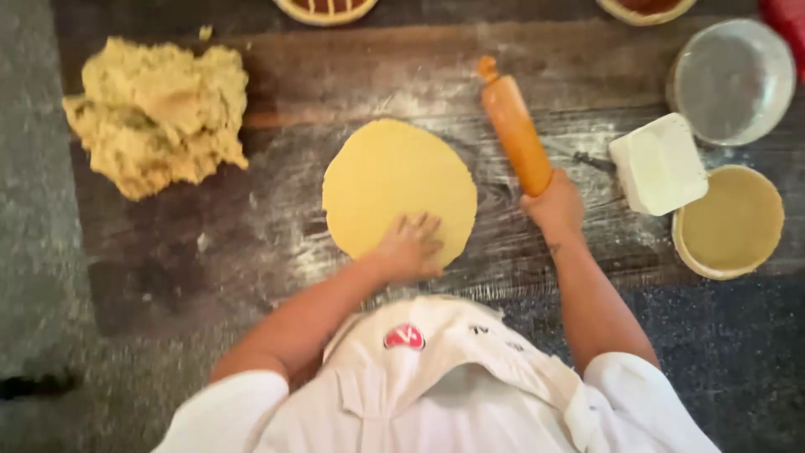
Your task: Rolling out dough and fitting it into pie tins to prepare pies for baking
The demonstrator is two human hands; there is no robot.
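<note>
1. Head view looks down on a floured wooden board (277,210), where the left hand (411,246) lies flat, fingers spread, on the near edge of a rolled dough round (394,189).
2. The right hand (553,205) is closed around the near end of a wooden rolling pin (516,126), which lies angled away, just beside the round.
3. Rolling looks paused; any next pass would call for both hands on the pin.
4. Both forearms reach forward, elbows tucked near the white jacket (444,377).

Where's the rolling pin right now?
Head view: the rolling pin lies tilted on the floured board, right of the dough disc, its near end in the right hand; the left hand rests on the disc.
</note>
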